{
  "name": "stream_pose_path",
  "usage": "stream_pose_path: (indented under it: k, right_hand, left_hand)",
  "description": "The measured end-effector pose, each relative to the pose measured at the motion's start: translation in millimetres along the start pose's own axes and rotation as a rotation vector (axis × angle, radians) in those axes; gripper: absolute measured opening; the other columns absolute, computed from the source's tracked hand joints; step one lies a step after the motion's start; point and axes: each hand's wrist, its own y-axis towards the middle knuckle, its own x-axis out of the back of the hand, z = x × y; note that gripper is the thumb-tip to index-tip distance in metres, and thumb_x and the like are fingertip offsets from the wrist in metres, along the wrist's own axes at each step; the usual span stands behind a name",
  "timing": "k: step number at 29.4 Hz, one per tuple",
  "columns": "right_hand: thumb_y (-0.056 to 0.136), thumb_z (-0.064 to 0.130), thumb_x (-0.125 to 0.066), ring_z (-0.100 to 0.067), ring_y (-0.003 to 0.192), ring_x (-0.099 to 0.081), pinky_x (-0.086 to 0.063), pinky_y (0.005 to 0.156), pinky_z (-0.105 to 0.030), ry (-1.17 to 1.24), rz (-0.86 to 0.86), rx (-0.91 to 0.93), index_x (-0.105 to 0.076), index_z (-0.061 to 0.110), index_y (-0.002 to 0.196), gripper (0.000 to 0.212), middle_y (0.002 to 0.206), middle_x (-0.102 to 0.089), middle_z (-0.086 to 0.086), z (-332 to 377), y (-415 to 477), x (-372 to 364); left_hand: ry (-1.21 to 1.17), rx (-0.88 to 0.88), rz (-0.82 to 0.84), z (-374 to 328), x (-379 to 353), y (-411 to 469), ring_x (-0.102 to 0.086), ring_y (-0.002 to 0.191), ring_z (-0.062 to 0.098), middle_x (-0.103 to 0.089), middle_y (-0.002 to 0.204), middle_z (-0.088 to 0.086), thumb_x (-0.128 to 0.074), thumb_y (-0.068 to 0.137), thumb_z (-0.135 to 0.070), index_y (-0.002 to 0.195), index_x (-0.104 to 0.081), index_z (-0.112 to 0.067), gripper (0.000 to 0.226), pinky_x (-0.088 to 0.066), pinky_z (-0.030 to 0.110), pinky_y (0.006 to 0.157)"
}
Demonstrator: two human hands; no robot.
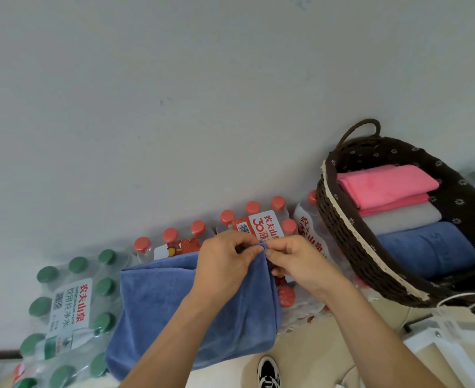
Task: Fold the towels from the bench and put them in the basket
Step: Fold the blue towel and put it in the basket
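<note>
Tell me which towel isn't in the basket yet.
The blue towel pinched at its corner by the left hand and right hand. The pink, grey and other blue towel lie folded in the basket.

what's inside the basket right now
The dark woven basket holds folded towels side by side: a pink towel, a grey towel and a blue towel. The basket floor and anything beneath them is covered.
</note>
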Motion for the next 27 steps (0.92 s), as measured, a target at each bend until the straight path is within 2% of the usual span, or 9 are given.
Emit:
stream_pose_path:
  k: [3, 7, 10, 13, 15, 17, 20, 24, 27]
  right_hand:
    - [0.093, 0.002, -0.050, -0.012, 0.080, -0.058, -0.046, 0.064, -0.021, -0.010, -0.028, -0.013, -0.072, 0.000, 0.096, 0.022, 0.088, -0.068, -0.016, -1, -1, -1]
    - [0.094, 0.009, -0.057, 0.006, 0.064, -0.058, -0.043, 0.055, -0.010, 0.026, -0.028, 0.043, -0.073, 0.002, 0.101, 0.019, 0.077, -0.069, 0.009, 1, -4, -4]
    - [0.096, 0.010, -0.054, 0.002, 0.054, -0.051, -0.039, 0.048, -0.010, -0.048, -0.088, 0.066, -0.073, 0.008, 0.099, 0.020, 0.064, -0.062, 0.012, 3, -2, -7]
    - [0.098, 0.013, -0.051, -0.015, 0.064, -0.050, -0.041, 0.043, -0.019, -0.042, -0.265, 0.062, -0.071, 0.015, 0.094, 0.020, 0.076, -0.059, -0.004, 4, 3, -4]
    - [0.099, 0.013, -0.049, -0.019, 0.075, -0.051, -0.046, 0.044, -0.020, 0.020, -0.368, 0.066, -0.067, 0.011, 0.093, 0.019, 0.085, -0.057, -0.010, 8, 6, 0]
    - [0.099, 0.010, -0.047, -0.022, 0.080, -0.050, -0.051, 0.046, -0.021, 0.080, -0.449, 0.099, -0.063, 0.002, 0.092, 0.020, 0.088, -0.052, -0.012, 13, 11, 2]
    - [0.100, 0.008, -0.046, -0.025, 0.077, -0.048, -0.055, 0.050, -0.022, 0.015, -0.492, 0.175, -0.054, -0.015, 0.094, 0.026, 0.084, -0.046, -0.010, 22, 20, -3]
    - [0.099, 0.009, -0.044, -0.024, 0.071, -0.051, -0.054, 0.049, -0.023, -0.138, -0.624, 0.273, -0.053, -0.012, 0.087, 0.026, 0.075, -0.046, -0.017, 37, 25, -8]
    - [0.099, 0.012, -0.043, -0.021, 0.066, -0.054, -0.055, 0.049, -0.026, -0.280, -0.670, 0.351, -0.055, -0.006, 0.085, 0.026, 0.080, -0.053, -0.028, 52, 21, -8]
  left_hand:
    - [0.014, -0.011, -0.017, -1, -2, -1, -0.062, 0.079, -0.001, -0.067, 0.081, -0.016, -0.074, 0.081, -0.025, 0.083, -0.073, -0.026, 0.003, -0.052, 0.023, 0.075]
    - [0.036, -0.019, -0.007, 3, 2, -3, -0.055, 0.064, 0.005, -0.062, 0.067, -0.011, -0.071, 0.083, -0.035, 0.076, -0.064, -0.024, 0.015, -0.046, 0.018, 0.059]
    - [0.109, 0.014, 0.098, 12, 20, -6, -0.049, 0.056, 0.006, -0.055, 0.058, -0.011, -0.065, 0.085, -0.045, 0.068, -0.055, -0.026, 0.027, -0.038, 0.019, 0.054]
    - [0.460, 0.079, 0.226, 29, 55, -15, -0.051, 0.058, 0.009, -0.049, 0.055, -0.007, -0.058, 0.085, -0.050, 0.059, -0.044, -0.026, 0.038, -0.034, 0.025, 0.054]
    - [0.741, 0.144, 0.190, 47, 89, -23, -0.061, 0.072, 0.016, -0.054, 0.061, -0.006, -0.053, 0.083, -0.055, 0.059, -0.043, -0.025, 0.039, -0.037, 0.028, 0.062]
    - [0.835, 0.264, 0.109, 64, 121, -29, -0.063, 0.085, 0.017, -0.061, 0.070, -0.006, -0.051, 0.082, -0.058, 0.060, -0.048, -0.027, 0.038, -0.037, 0.030, 0.071]
    - [0.830, 0.263, 0.009, 82, 147, -35, -0.059, 0.091, 0.017, -0.062, 0.080, -0.010, -0.043, 0.075, -0.065, 0.067, -0.065, -0.033, 0.040, -0.033, 0.035, 0.076]
    - [0.806, 0.094, -0.167, 91, 165, -49, -0.055, 0.087, 0.030, -0.063, 0.090, -0.003, -0.048, 0.077, -0.055, 0.068, -0.075, -0.030, 0.038, -0.045, 0.041, 0.072]
    - [0.457, 0.092, -0.217, 83, 180, -56, -0.065, 0.082, 0.022, -0.069, 0.085, -0.010, -0.070, 0.082, -0.036, 0.064, -0.074, -0.025, 0.022, -0.044, 0.019, 0.075]
